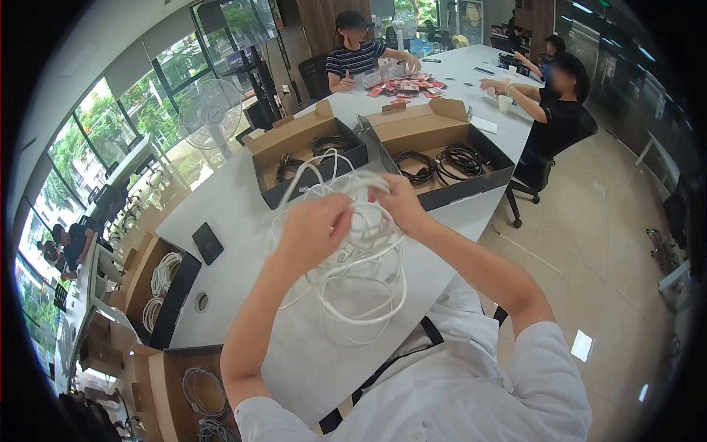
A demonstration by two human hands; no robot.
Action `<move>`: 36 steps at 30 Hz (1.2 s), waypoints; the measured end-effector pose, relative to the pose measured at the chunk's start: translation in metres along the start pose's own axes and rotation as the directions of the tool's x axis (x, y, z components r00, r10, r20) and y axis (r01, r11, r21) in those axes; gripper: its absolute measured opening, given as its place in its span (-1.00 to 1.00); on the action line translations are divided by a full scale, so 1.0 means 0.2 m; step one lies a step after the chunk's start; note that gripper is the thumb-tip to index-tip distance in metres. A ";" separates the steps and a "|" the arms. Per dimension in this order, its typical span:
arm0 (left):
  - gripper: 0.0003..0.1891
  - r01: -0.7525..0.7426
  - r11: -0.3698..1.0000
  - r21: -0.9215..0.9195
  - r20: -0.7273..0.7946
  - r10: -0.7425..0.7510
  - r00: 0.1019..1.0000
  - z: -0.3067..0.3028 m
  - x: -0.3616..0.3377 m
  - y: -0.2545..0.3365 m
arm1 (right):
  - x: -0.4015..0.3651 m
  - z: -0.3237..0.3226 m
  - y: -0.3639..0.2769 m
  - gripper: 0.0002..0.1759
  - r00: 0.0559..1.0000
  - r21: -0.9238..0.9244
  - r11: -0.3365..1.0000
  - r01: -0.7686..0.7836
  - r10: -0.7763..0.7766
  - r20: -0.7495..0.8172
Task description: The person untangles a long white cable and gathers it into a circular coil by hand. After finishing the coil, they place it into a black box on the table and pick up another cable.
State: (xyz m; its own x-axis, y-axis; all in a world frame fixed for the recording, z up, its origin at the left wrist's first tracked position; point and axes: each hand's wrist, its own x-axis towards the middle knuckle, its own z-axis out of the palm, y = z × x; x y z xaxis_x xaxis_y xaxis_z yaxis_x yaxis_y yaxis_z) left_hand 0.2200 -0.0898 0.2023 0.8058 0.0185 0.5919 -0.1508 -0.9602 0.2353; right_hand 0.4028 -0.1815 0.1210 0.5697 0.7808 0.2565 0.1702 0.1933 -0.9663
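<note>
A loose tangle of white cable (398,291) lies on the white table, with its upper loops raised around both hands. My left hand (315,230) is closed, fingers curled at the left side of the loops, gripping the cable. To its right, my right hand (403,206) is closed around a bunch of the white loops, slightly blurred. The lower loops hang and rest near the table's front edge. Exactly which strands each hand pinches is partly hidden by the fingers.
Two open boxes, a left one (274,193) and a right one (471,193), hold coiled black cables beyond my hands. At left are a phone (208,243), a box of white cables (177,306) and a box of grey cables (171,383). People sit at the far table around red packets (409,87).
</note>
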 end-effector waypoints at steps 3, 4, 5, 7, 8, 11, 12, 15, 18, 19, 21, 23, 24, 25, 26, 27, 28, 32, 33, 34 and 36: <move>-0.91 0.008 0.999 -0.046 0.031 -0.007 0.999 -0.04 0.02 -0.06 | -0.10 0.00 -0.14 -0.80 0.981 -0.167 0.986 -0.011 0.043 0.190; -0.90 -0.016 0.998 -0.060 0.048 0.019 0.999 -0.03 0.02 -0.09 | -0.11 -0.01 -0.15 -0.79 0.968 -0.235 0.972 -0.010 0.069 0.242; -0.91 -0.033 0.999 -0.016 0.024 0.033 0.999 -0.01 0.02 -0.10 | -0.12 -0.01 -0.16 -0.79 0.946 -0.254 0.967 -0.005 0.087 0.311; -0.89 -0.058 0.997 0.044 -0.040 0.060 0.997 0.03 0.04 -0.11 | -0.13 -0.03 -0.21 -0.77 0.891 -0.290 0.957 0.014 0.119 0.438; -0.89 -0.073 0.994 0.075 -0.071 0.079 0.994 0.05 0.05 -0.11 | -0.13 -0.04 -0.24 -0.76 0.845 -0.262 0.965 -0.019 0.155 0.512; -0.90 0.036 0.998 -0.052 -0.054 -0.039 0.998 0.11 0.08 -0.11 | -0.10 -0.09 -0.24 -0.73 0.684 -0.079 0.989 -0.123 0.143 0.715; -0.89 0.122 0.982 -0.143 -0.053 -0.130 0.990 0.14 0.09 -0.12 | -0.09 -0.10 -0.22 -0.73 0.691 0.005 0.989 -0.145 0.098 0.716; -0.86 0.344 0.810 -0.475 0.040 -0.371 0.928 0.19 0.08 -0.15 | -0.14 -0.05 -0.20 -0.73 0.831 0.338 0.917 -0.212 -0.012 0.556; -0.85 0.293 0.563 -0.773 0.061 -0.393 0.917 0.26 0.07 -0.20 | -0.14 -0.03 -0.26 -0.73 0.884 0.301 0.930 -0.212 0.052 0.464; -0.86 0.299 0.498 -0.814 0.077 -0.419 0.905 0.24 0.07 -0.18 | -0.10 -0.04 -0.19 -0.75 0.882 0.288 0.934 -0.209 0.052 0.469; -0.87 0.303 0.362 -0.882 0.113 -0.462 0.880 0.17 0.07 -0.11 | -0.07 -0.01 -0.17 -0.79 0.924 0.421 0.888 -0.184 0.010 0.383; -0.82 0.296 0.257 -0.920 0.138 -0.494 0.859 0.22 0.10 -0.14 | -0.01 0.01 -0.10 -0.81 0.954 0.476 0.869 -0.130 -0.021 0.300; -0.79 0.303 0.344 -0.889 0.111 -0.479 0.871 0.21 0.09 -0.08 | 0.00 0.01 -0.10 -0.82 0.964 0.477 0.872 -0.115 -0.018 0.266; -0.74 0.306 0.428 -0.851 0.084 -0.464 0.882 0.20 0.08 -0.03 | 0.00 0.01 -0.10 -0.82 0.972 0.476 0.874 -0.099 -0.017 0.234; -0.73 0.332 0.470 -0.818 0.114 -0.433 0.894 0.21 0.05 -0.02 | 0.01 0.02 -0.10 -0.82 0.979 0.474 0.877 -0.081 -0.019 0.203; -0.72 0.353 0.513 -0.782 0.145 -0.402 0.904 0.21 0.03 -0.01 | 0.03 0.03 -0.08 -0.84 0.988 0.464 0.884 -0.061 -0.013 0.154; -0.71 0.371 0.557 -0.743 0.176 -0.372 0.911 0.20 0.04 0.01 | 0.03 0.03 -0.06 -0.85 0.991 0.448 0.892 -0.058 -0.004 0.135; -0.64 0.514 0.200 -0.834 0.395 -0.434 0.810 0.16 0.04 0.01 | 0.05 0.03 -0.03 -0.85 0.999 0.396 0.917 -0.039 0.022 0.047; -0.61 0.497 0.110 -0.860 0.423 -0.390 0.818 0.14 0.04 0.01 | 0.04 0.04 -0.05 -0.85 0.999 0.385 0.921 -0.054 0.051 0.018; -0.62 0.527 0.238 -0.816 0.410 -0.404 0.818 0.14 0.04 0.02 | 0.02 0.06 -0.07 -0.85 0.997 0.374 0.925 -0.068 0.079 -0.013; -0.63 0.561 0.473 -0.679 0.381 -0.426 0.820 0.17 0.04 0.04 | -0.01 0.06 -0.11 -0.89 0.995 0.239 0.969 -0.067 0.084 -0.062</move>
State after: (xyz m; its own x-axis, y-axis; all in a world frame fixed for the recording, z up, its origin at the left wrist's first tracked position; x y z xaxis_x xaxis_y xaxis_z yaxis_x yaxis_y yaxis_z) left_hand 0.2453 -0.1075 0.1828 0.9436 0.3181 0.0916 -0.0080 -0.2547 0.9670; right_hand 0.3888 -0.1796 0.1422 0.6310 0.7557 0.1755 -0.0649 0.2769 -0.9587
